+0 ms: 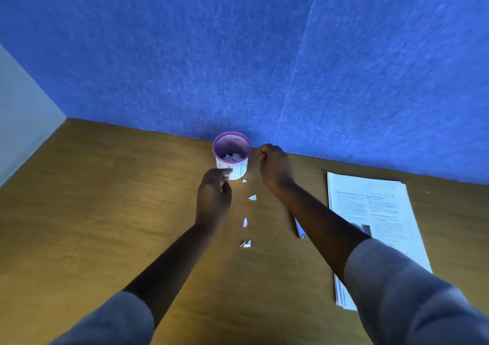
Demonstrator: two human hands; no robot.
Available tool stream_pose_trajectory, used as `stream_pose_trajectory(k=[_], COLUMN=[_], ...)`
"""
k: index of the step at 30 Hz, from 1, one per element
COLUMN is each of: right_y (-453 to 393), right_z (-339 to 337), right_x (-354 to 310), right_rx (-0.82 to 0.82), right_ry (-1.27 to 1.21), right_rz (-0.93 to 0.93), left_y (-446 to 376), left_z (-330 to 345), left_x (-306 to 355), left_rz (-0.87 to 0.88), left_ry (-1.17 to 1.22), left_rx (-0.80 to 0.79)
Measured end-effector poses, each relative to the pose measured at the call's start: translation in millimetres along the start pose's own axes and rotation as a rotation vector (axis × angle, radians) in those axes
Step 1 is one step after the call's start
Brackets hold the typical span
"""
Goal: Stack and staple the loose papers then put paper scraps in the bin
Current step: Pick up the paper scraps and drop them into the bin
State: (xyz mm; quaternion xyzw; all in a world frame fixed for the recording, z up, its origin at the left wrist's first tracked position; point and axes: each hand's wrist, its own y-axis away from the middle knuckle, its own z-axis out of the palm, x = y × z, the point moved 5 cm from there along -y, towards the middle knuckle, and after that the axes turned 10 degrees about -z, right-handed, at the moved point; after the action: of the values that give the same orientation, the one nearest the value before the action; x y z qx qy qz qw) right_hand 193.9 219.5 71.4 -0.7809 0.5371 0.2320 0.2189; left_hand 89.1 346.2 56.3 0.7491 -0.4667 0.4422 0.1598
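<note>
Reaching toward the bin at the far wall, we are pinching a scrap in our left hand, just near of it; our right hand, fingers curled together, is hovering beside its right; remaining scraps are trailing nearward between our arms.

Colours you had around the bin

Your bin was purple mesh at the rim with a white lower wall; the scraps inside and those trailing toward you from it were white. The table was ochre woodgrain, the wall behind the bin mottled blue. Right of the bin, the papers were white with black print. Your sleeves were grey.
</note>
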Motion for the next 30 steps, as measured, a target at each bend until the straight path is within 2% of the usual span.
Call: stream_pose_trajectory(k=[2,4,7,11,16,23,27,30], right_y=[10.4,21.4,31.3,37.2,60.1,129.1,152.8,146.6], right_z=[19.8,39.3,57.0,69.4,71.5,68.7,65.0,50.7], right_x=[13.3,18.3,17.9,25.0,31.4,19.7,14.3,17.5], right_rx=[-0.219,-0.398,-0.494,-0.582,-0.596,-0.581,-0.605,-0.440], right_ry=[0.131,0.212,0.221,0.196,0.284,0.272,0.128,-0.035], right_rz=[-0.031,-0.146,-0.281,-0.274,-0.297,-0.274,-0.291,-0.241], left_y=[29.6,55.7,83.9,92.0,85.1,88.7,89.9,91.9], left_z=[13.2,27.2,39.9,37.8,33.0,32.0,32.0,32.4], left_x=[-12.0,-24.5,-38.4,-42.0,-51.1,-49.3,-47.9,-45.6], left_rz=[0.013,0.001,-0.033,-0.042,-0.050,-0.117,-0.150,-0.134], left_ry=[-0.016,-0.087,-0.237,-0.263,-0.272,-0.255,-0.255,-0.301], left_rx=[-0.085,-0.249,-0.427,-0.455,-0.552,-0.507,-0.458,-0.484])
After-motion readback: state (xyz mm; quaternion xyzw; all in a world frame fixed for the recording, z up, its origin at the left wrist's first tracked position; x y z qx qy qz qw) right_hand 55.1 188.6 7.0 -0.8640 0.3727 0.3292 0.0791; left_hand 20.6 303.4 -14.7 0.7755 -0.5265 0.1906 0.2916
